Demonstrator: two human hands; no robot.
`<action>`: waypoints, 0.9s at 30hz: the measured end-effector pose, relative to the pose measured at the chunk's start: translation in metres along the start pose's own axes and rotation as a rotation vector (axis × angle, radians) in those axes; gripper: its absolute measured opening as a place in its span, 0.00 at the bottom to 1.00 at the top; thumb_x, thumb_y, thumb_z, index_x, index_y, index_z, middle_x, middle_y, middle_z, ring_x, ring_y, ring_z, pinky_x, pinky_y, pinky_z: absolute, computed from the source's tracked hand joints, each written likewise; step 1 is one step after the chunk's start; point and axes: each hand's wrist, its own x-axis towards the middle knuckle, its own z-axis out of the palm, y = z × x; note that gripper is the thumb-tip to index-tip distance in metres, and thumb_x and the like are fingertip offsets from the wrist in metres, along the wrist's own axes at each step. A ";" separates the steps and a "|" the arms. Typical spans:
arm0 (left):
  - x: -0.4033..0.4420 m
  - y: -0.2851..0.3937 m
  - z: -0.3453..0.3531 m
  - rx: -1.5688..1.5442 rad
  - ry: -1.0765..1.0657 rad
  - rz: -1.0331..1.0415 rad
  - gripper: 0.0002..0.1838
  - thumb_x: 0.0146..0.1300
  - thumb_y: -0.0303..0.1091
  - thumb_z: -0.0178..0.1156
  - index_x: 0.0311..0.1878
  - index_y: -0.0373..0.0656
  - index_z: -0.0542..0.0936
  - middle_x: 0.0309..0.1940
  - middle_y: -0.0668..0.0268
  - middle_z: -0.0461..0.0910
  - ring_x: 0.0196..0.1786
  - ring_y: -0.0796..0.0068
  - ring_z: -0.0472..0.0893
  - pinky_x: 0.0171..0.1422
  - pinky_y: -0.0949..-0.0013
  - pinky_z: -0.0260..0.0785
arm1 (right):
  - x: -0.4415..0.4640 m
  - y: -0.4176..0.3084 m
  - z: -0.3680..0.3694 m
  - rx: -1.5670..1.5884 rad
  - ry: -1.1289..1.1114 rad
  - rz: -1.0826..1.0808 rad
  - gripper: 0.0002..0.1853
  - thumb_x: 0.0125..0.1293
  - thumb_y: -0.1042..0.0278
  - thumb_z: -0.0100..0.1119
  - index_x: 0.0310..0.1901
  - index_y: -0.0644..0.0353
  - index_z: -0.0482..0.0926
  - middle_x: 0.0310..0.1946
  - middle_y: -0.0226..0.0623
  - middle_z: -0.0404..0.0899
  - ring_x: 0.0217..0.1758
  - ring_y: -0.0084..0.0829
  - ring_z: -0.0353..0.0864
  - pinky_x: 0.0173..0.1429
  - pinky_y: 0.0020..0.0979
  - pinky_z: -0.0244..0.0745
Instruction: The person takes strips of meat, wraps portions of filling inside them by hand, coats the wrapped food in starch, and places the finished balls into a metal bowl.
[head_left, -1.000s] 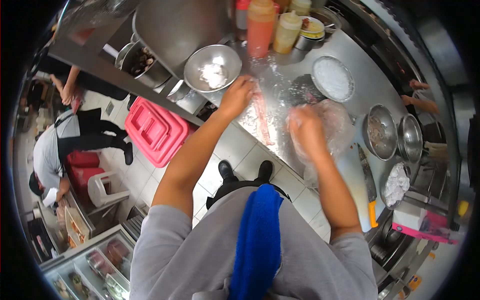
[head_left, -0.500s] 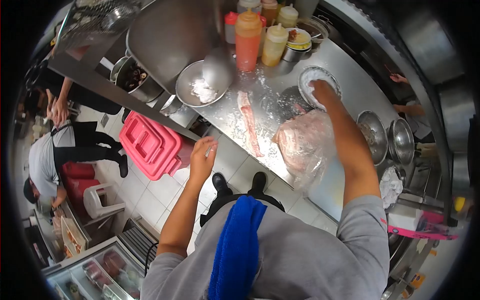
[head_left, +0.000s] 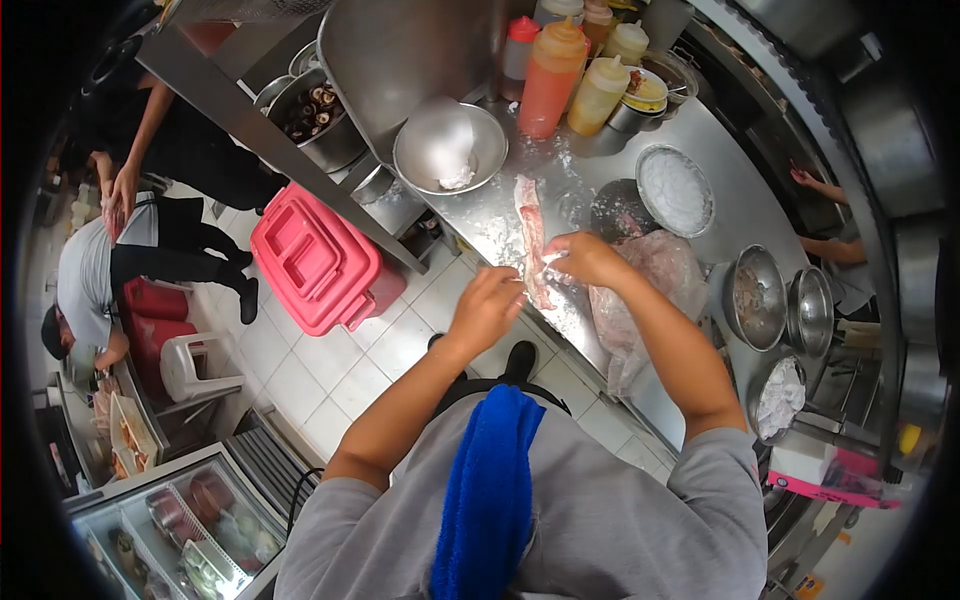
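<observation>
A long, narrow strip of raw meat lies on the flour-dusted steel counter in front of me. My right hand is beside its lower part, fingers pinched together with white powder at their tips. Across the strip, my left hand is at its lower left edge, fingers loosely bent and holding nothing I can see; whether they touch the meat I cannot tell. A clear plastic bag of raw meat sits right of my right hand, partly behind my forearm. Above it stands a bowl of white powder.
A steel bowl with some white powder stands back left, near squeeze bottles. More steel bowls line the right side. A red lidded bin is on the floor at left. Other people work at far left and right.
My right hand has left the powder bowl and come down beside the meat strip. My left hand has moved right, to the strip's lower end. The view has shifted slightly.
</observation>
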 end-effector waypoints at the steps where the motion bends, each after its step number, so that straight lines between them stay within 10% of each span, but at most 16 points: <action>1: 0.000 0.003 0.006 -0.005 -0.053 0.027 0.10 0.52 0.26 0.65 0.40 0.43 0.82 0.45 0.62 0.77 0.48 0.60 0.77 0.54 0.60 0.70 | 0.003 -0.006 0.006 -0.018 0.012 0.000 0.14 0.58 0.71 0.59 0.47 0.58 0.82 0.37 0.46 0.83 0.38 0.36 0.84 0.44 0.35 0.77; 9: -0.008 0.013 0.027 0.081 -0.193 0.134 0.10 0.51 0.29 0.66 0.39 0.44 0.82 0.47 0.67 0.76 0.53 0.66 0.74 0.54 0.64 0.68 | 0.076 -0.004 0.006 -0.013 0.433 -0.073 0.16 0.56 0.75 0.54 0.47 0.61 0.82 0.41 0.54 0.81 0.46 0.48 0.82 0.53 0.39 0.74; 27: -0.009 0.001 -0.005 0.017 -0.098 0.091 0.09 0.52 0.27 0.65 0.39 0.42 0.82 0.45 0.62 0.78 0.47 0.60 0.77 0.49 0.59 0.68 | 0.020 0.002 0.065 -0.310 0.591 -0.280 0.10 0.58 0.75 0.53 0.40 0.61 0.80 0.42 0.46 0.76 0.47 0.48 0.77 0.49 0.43 0.74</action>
